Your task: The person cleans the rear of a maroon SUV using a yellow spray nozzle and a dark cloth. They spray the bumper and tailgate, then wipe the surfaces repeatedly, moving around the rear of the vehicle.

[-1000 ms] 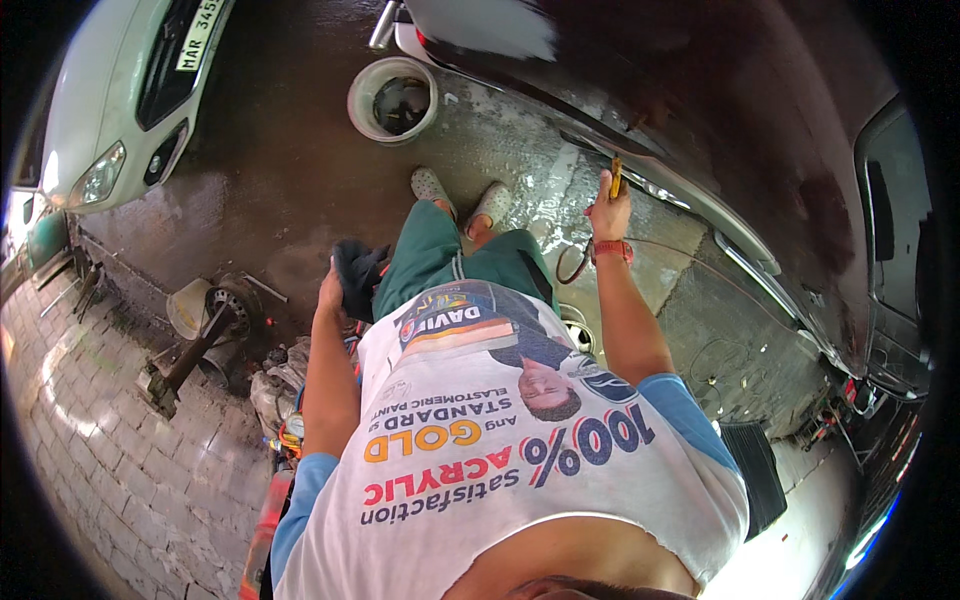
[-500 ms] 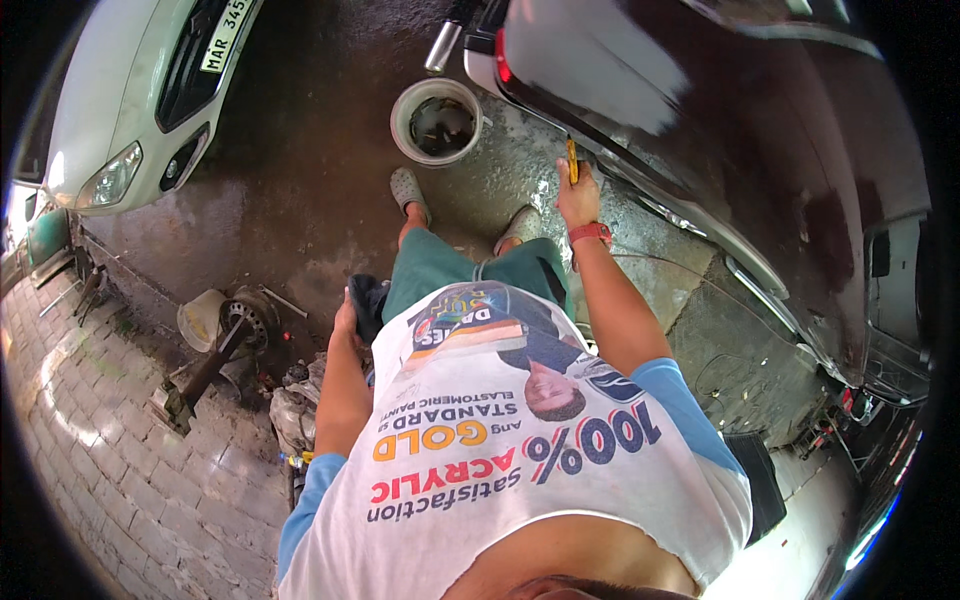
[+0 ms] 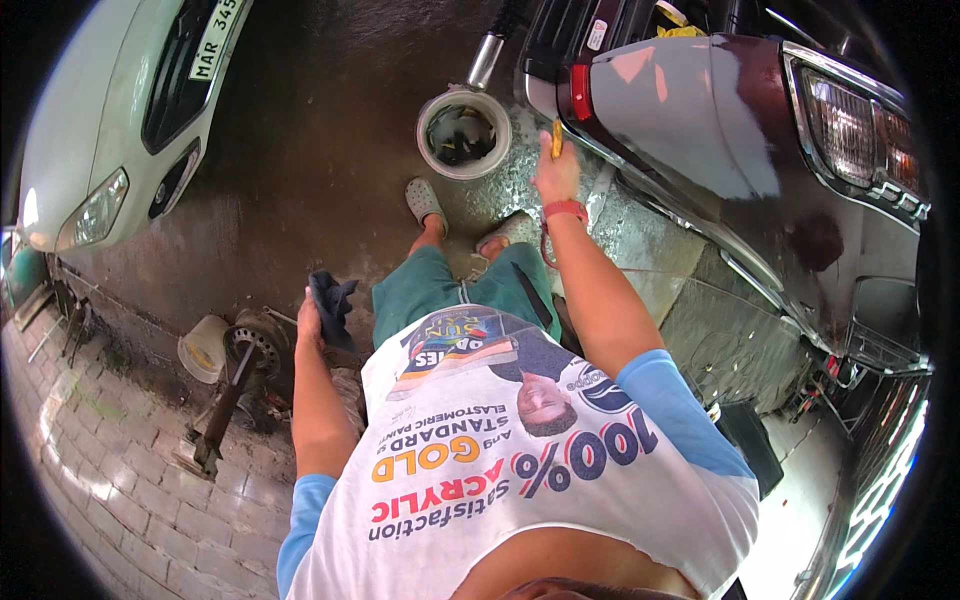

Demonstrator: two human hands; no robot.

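At the far left a white car (image 3: 110, 130) stands with its glossy bonnet and a clear headlamp turned toward the middle. Below it the ground changes from dark, wet concrete floor (image 3: 300, 180) to paving bricks (image 3: 110, 480) laid in rows, pale and rough. On that edge lie a small cream plastic bucket (image 3: 203, 348) on its side and a rusty car hub with its strut (image 3: 240, 385), dull brown metal, round at the top and long below.

The left hand (image 3: 310, 322) hangs beside the thigh, fingers closed around a dark cloth (image 3: 333, 303), which is soft, crumpled and falls in folds from the grip. The person wears green shorts (image 3: 440, 290), grey clogs (image 3: 424, 200) and a white printed shirt with blue sleeves (image 3: 540, 470).

Ahead of the feet sits a round white pail (image 3: 463, 132) with a thick rim and dark contents; a metal pipe (image 3: 486, 58) rises just behind it.

The right hand (image 3: 558, 172), a red band at its wrist, is raised and closed on a small yellow tool (image 3: 556, 138), slim and upright, its tip close against the lower edge of the dark maroon car (image 3: 700, 130); whether it touches I cannot tell. That car's body is smooth and highly polished, showing pale reflections, with a red reflector (image 3: 581, 92) and a clear tail lamp (image 3: 850, 110). Wet floor glistens beneath it.
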